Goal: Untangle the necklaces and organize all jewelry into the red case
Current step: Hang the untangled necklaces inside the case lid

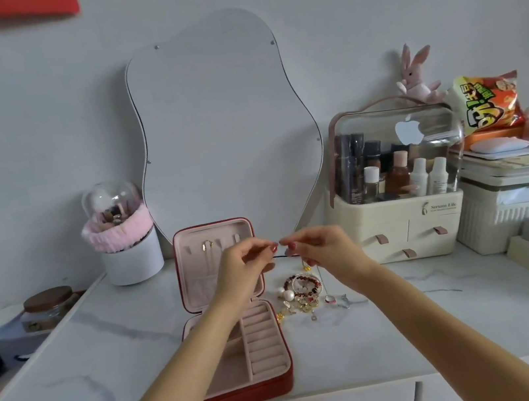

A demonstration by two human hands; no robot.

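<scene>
On the marble top, left to right:
far left: glass jar with brown lid, on a lower surface beside the tabletop.
brush holder: white cup with pink cloth band and clear dome, left of the mirror.
mirror: wavy outline, leaning on the wall behind the case.
red case: open, lid upright, pink lining. One small gold piece hangs in the lid. Ring rolls and compartments in the base; contents partly hidden by my left forearm.
left hand: raised in front of the lid, thumb and forefinger pinched together, apparently on a thin strand too fine to make out.
right hand: same height, fingertips pinched, nearly meeting the left ones. A thin dark cord runs just below them; a fine chain with a gold charm hangs under this hand.
jewelry pile: on the table just right of the case, under my right hand. Beaded bracelets, pearls, gold bits, tangled.
cosmetics organizer: cream, clear lid, bottles inside, drawers below; right of the mirror.
plush rabbit: on top of it.
snack bag: far right, on stacked boxes.
</scene>
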